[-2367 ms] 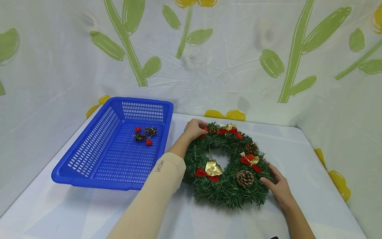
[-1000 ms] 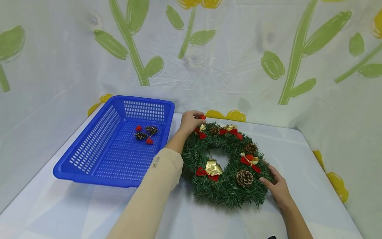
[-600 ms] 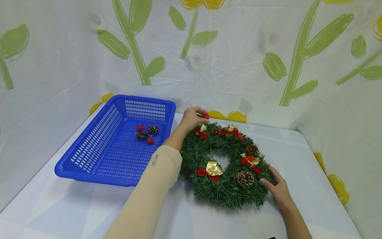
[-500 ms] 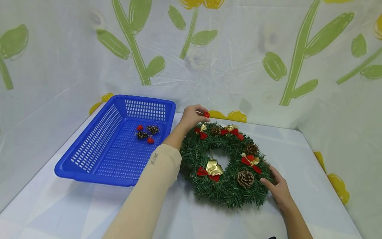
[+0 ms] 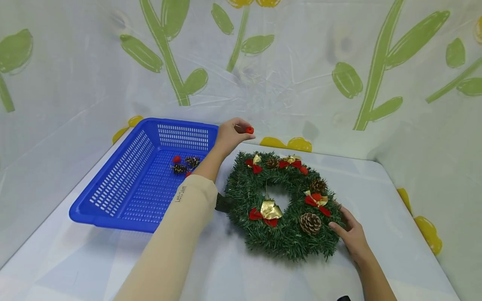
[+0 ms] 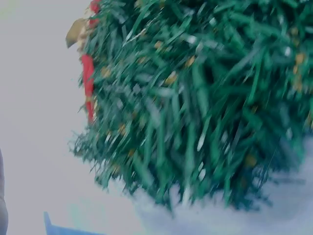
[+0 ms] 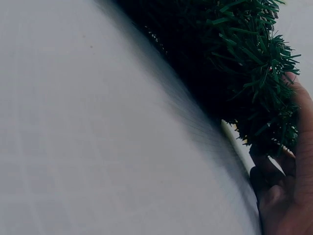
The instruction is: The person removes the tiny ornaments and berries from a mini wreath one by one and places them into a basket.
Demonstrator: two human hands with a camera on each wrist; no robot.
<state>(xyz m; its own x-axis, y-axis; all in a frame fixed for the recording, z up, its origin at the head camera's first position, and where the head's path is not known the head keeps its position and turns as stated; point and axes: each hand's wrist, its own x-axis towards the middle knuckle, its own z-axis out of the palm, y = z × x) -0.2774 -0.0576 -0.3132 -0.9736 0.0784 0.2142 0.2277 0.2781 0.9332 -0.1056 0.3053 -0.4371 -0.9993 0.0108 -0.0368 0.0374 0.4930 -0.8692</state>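
Observation:
A green wreath (image 5: 290,244) lies on the table, dressed with red-and-gold bows, pinecones and red berries. Between thumb and fingertips, my left hand (image 5: 229,136) pinches a small red berry (image 5: 250,130), raised behind the wreath's far left side. My right hand (image 5: 353,238) grips the wreath's right edge, thumb on top. In the right wrist view its fingers (image 7: 274,196) reach beneath the greenery. The left wrist view is mostly filled by wreath needles (image 6: 195,107) and does not show the held berry.
On the left stands a blue plastic basket (image 5: 84,215) holding two dark pinecones (image 5: 178,169) and red berries (image 5: 176,159); my left forearm (image 5: 177,234) partly hides it. Flower-printed sheeting (image 5: 271,83) rises behind and beside the table (image 5: 376,188).
My left hand has lifted the red berry off the wreath's upper left, carried it briefly rightward, then up and back left toward the basket. My right hand stays on the wreath's edge.

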